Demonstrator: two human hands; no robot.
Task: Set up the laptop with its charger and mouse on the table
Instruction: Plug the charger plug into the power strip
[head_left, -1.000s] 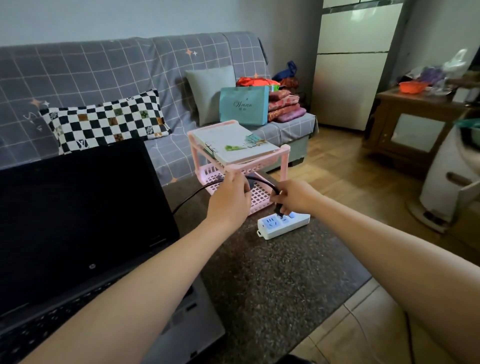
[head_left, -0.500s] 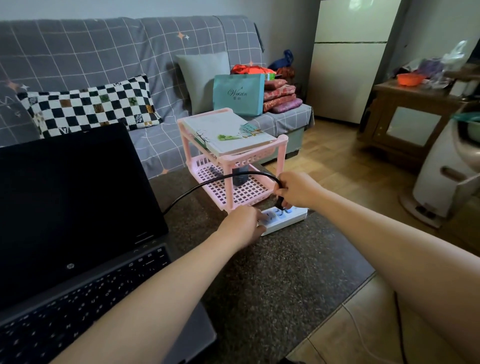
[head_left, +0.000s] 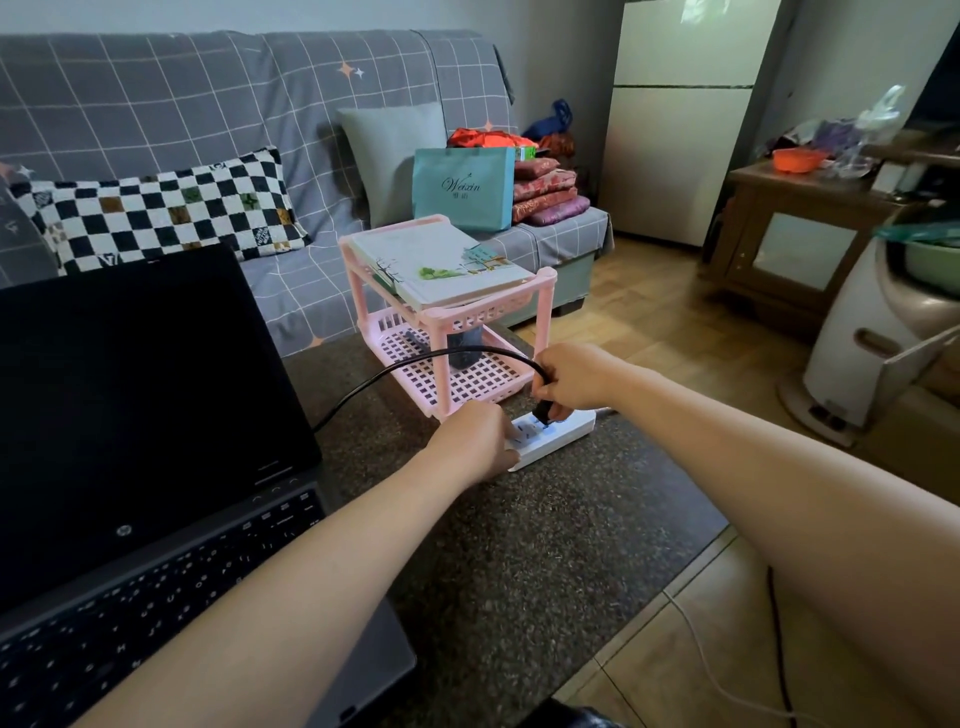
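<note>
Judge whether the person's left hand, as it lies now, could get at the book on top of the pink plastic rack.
Probably yes. The left hand rests on the white power strip just before the pink plastic rack; the book lies uncovered above it.

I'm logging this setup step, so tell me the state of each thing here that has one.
Laptop: open, screen dark.
Charger plug: at a power strip socket, pinched by right hand.
Power strip: flat on table, steadied by left hand.
Charger cable: arching across the pink rack.
Pink rack: upright, book on top shelf.
</note>
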